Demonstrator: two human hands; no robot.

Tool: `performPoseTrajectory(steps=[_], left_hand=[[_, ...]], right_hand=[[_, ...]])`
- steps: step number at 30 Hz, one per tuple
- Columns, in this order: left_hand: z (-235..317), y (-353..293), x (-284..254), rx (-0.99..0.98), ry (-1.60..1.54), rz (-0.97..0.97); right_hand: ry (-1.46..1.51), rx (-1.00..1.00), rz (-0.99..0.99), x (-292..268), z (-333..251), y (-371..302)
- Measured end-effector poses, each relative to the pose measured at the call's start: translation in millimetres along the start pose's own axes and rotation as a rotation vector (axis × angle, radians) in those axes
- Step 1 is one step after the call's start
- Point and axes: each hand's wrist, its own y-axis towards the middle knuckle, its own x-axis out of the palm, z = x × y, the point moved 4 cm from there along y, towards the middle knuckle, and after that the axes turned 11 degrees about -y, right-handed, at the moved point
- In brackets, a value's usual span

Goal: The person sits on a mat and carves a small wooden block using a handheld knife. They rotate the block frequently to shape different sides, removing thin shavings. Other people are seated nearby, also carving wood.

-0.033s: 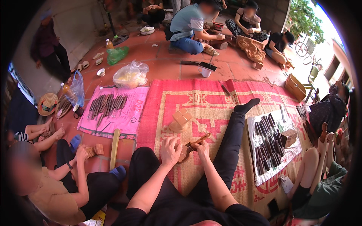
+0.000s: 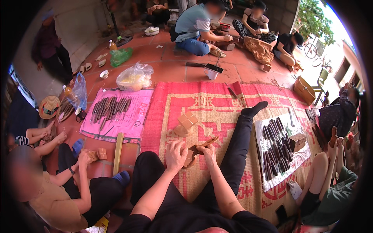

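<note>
My left hand (image 2: 176,155) is wrapped round a small wooden block (image 2: 189,159) between my legs, its fingers folded over the far side. My right hand (image 2: 208,152) grips a carving tool (image 2: 211,141) with a brown wooden handle that sticks out up and to the right past the fingers. The tool's dark working end lies against the block, partly hidden by my hands. Beyond my left hand, a lighter squared block (image 2: 188,120) with lines marked on it sits by a rounded wooden piece (image 2: 182,131) on the mat.
I sit on a red and straw-coloured woven mat (image 2: 225,101). Rows of carving tools lie on a pink sheet (image 2: 132,130) at left and a white sheet (image 2: 268,184) at right. A wooden strip (image 2: 118,154) lies near a person (image 2: 58,198) at left. Others sit around.
The carving tool in my right hand has turned slightly against the block. Both hands stay in nearly the same place, and the rest looks unchanged.
</note>
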Motion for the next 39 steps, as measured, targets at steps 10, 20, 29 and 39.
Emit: performPoseTrajectory(steps=[10,20,29,39], left_hand=[[-0.1,-1.3,-1.0,0.001,-0.006,-0.008],[-0.7,1.2,-0.5,-0.002,-0.011,-0.004],[1.9,2.0,-1.8,-0.034,-0.024,-0.027],[2.6,2.1,1.1,0.0,-0.011,-0.004]], right_hand=[[0.038,0.027,-0.05,2.4,-10.2,-6.7],[0.118,0.063,-0.079,2.4,-13.4,-4.8],[0.038,0.089,-0.009,-5.1,-3.8,-9.9],[0.111,0.051,0.04,-6.5,7.4,-10.8]])
